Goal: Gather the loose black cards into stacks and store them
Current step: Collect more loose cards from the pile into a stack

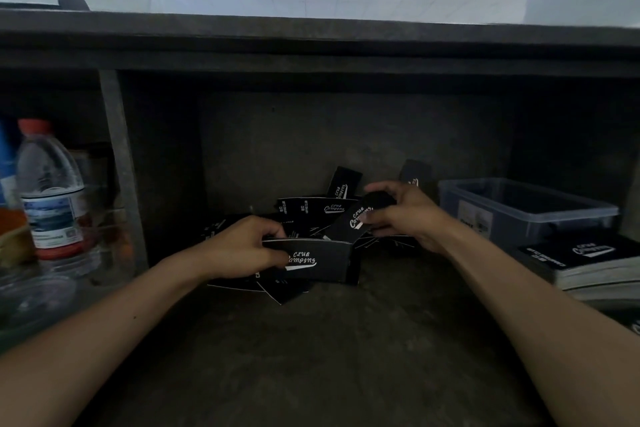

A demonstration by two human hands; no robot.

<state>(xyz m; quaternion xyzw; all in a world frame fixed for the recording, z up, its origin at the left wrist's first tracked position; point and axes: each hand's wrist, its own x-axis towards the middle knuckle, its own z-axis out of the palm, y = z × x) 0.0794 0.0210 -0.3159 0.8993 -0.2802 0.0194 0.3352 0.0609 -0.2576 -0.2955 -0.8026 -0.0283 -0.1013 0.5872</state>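
Observation:
Black cards with white "Club Camping" lettering lie scattered in a loose pile [313, 210] at the back of a dark shelf compartment; two lean against the back wall. My left hand [246, 246] grips a stack of cards [318, 258] held on edge, lettering facing me. My right hand [401, 215] pinches a single black card [355, 218], tilted, its lower end at the top of that stack. More cards lie flat under the stack.
A clear plastic bin [526, 204] stands at the right, with a stacked pile of the same cards [585, 260] in front of it. A water bottle [52, 191] with a red cap stands at the left behind a vertical divider [119, 163]. A shelf board [311, 45] runs overhead.

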